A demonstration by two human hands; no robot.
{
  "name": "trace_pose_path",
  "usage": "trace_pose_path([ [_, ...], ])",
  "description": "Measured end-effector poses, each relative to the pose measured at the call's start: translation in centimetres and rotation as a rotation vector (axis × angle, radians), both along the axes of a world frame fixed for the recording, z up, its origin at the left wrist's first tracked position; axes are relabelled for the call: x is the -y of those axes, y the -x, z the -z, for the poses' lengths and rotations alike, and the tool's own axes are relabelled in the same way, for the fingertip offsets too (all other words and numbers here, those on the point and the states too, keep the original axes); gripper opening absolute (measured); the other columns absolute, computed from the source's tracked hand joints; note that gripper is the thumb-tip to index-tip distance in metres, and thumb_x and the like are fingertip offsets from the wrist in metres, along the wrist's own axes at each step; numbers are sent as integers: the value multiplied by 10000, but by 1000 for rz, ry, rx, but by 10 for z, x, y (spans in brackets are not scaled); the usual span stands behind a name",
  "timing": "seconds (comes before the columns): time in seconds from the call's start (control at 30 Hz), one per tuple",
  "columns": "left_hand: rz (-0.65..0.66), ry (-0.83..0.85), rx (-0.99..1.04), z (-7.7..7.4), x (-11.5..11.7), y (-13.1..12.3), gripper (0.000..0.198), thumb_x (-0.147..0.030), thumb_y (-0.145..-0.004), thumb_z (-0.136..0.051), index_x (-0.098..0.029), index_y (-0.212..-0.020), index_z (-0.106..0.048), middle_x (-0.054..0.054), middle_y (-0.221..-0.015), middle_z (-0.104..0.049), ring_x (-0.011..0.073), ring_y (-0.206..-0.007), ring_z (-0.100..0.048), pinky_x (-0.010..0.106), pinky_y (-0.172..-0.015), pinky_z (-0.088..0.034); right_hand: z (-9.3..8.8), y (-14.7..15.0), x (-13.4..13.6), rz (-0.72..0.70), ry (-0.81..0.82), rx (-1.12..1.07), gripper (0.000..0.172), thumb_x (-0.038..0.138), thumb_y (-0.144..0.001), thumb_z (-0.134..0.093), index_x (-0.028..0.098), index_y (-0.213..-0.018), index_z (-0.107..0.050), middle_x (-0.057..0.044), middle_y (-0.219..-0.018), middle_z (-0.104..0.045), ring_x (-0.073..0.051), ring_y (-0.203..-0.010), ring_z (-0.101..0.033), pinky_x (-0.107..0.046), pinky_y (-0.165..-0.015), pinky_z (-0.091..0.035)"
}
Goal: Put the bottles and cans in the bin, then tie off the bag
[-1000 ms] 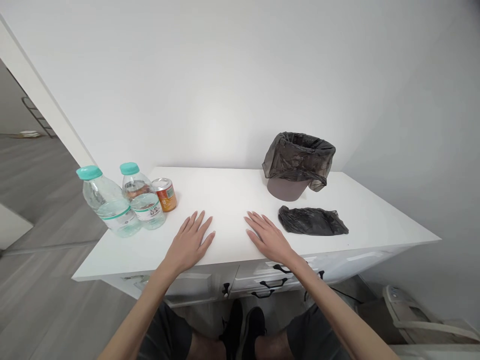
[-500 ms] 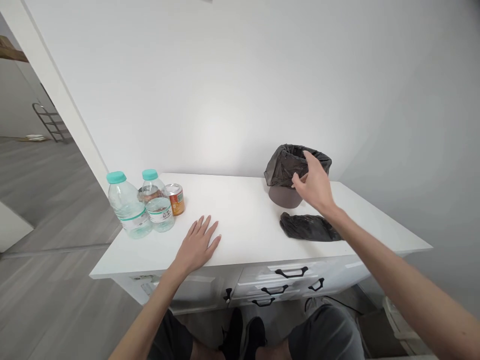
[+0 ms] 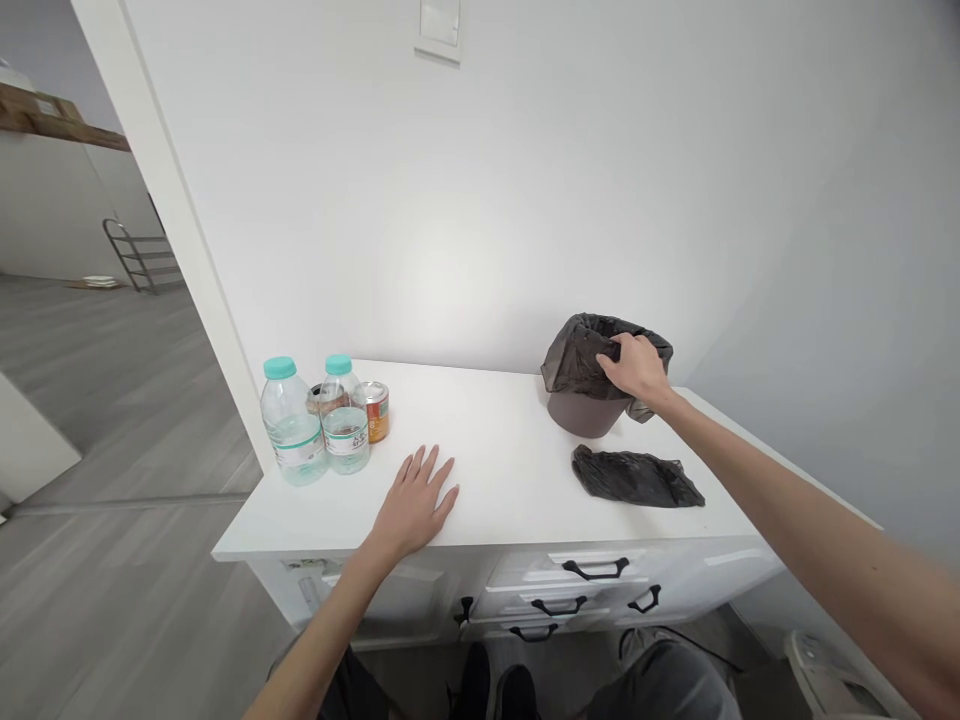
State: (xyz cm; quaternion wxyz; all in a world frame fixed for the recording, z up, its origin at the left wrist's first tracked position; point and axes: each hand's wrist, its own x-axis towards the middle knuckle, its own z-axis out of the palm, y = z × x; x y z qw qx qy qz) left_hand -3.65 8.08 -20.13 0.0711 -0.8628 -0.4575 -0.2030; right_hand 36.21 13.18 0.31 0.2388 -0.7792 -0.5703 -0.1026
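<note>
A brown bin (image 3: 583,414) stands toward the back right of the white cabinet top, with a black plastic bag (image 3: 574,362) lining it and folded over its rim. At the front of that rim, my right hand (image 3: 636,366) grips the bag, thumb outside and fingertips partly hidden at the opening. My left hand (image 3: 415,503) lies flat on the cabinet top near the front edge, fingers spread, holding nothing. Another black bag (image 3: 637,478), bunched lengthwise, lies in front of the bin.
Two clear bottles with teal caps (image 3: 294,440) (image 3: 346,425) stand at the left of the cabinet top (image 3: 480,440). Beside and behind them are an orange-red can (image 3: 377,412) and another can (image 3: 314,399). Black-handled drawers (image 3: 595,569) face me.
My right hand has moved from in front of the bag's rim onto it and closed there. My left hand stays flat. The camera view has shifted, showing a wall switch.
</note>
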Motion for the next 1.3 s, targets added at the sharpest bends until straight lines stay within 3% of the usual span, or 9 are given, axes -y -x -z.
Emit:
trace_pose_path([
  [0.17, 19, -10, 36, 4, -1, 2, 556, -483, -1088, -404, -203, -1541, -561, 150, -1670, -456, 360, -1583, -374, 586, -1269, -367, 5, 17, 11, -99, -90, -33, 533, 345, -970, -587, 95, -1440, -581, -230, -1292, -629, -343, -1172, -648, -494, -1039, -518],
  [0.3, 20, -16, 34, 4, 0, 2, 556, -485, -1090, -396, -200, -1539, -561, 148, -1676, -447, 358, -1584, -371, 582, -1274, -359, 5, 43, 35, -241, -132, -118, 541, 385, -986, -597, 103, -1447, -570, -229, -1375, -588, -272, -949, -718, -483, -1022, -549],
  [0.4, 14, -9, 19, 5, -1, 2, 581, -497, -1095, -370, -173, -1544, -547, 159, -1684, -430, 363, -1591, -355, 578, -1281, -346, 1, 63, 55, -342, -146, -157, 538, 416, -1000, -599, 113, -1444, -575, -223, -1417, -564, -257, -906, -737, -467, -996, -581],
  [0.57, -12, 26, 49, 7, -3, 0, 740, -547, -1085, -355, -59, -1641, -340, 217, -1675, -423, 355, -1596, -344, 537, -1297, -328, -5, 90, 81, -474, -128, -174, 451, 442, -1005, -614, 177, -1370, -636, -179, -1361, -610, -253, -904, -745, -443, -937, -617],
  [0.77, -15, 63, 92, 5, -4, -1, 856, -580, -1078, -346, -25, -1684, -107, 278, -1698, -340, 343, -1599, -337, 520, -1302, -311, -16, 117, 105, -609, -73, -171, 354, 414, -1008, -612, 216, -1294, -682, -132, -1279, -647, -233, -900, -745, -412, -893, -630],
  [0.9, -21, 89, 95, 0, -2, -1, 823, -573, -1064, -377, -6, -1639, -218, 301, -1653, -408, 363, -1593, -347, 545, -1293, -325, -28, 133, 118, -621, -51, -201, 326, 353, -967, -661, 203, -1256, -684, -123, -1247, -671, -231, -905, -744, -417, -884, -627],
  [1.07, -2, 63, 109, -4, 0, -1, 606, -496, -1056, -433, -103, -1518, -444, 237, -1579, -537, 370, -1554, -419, 573, -1274, -351, -39, 144, 133, -593, -8, -217, 312, 296, -953, -666, 186, -1244, -672, -121, -1217, -680, -225, -942, -738, -391, -871, -614],
  [1.3, 13, 54, 56, -3, 0, 0, 640, -507, -1073, -400, -107, -1572, -431, 217, -1658, -451, 374, -1579, -377, 576, -1285, -338, -30, 137, 143, -636, -99, -175, 288, 267, -956, -630, 216, -1239, -626, -95, -1182, -657, -197, -869, -727, -381, -832, -629],
])
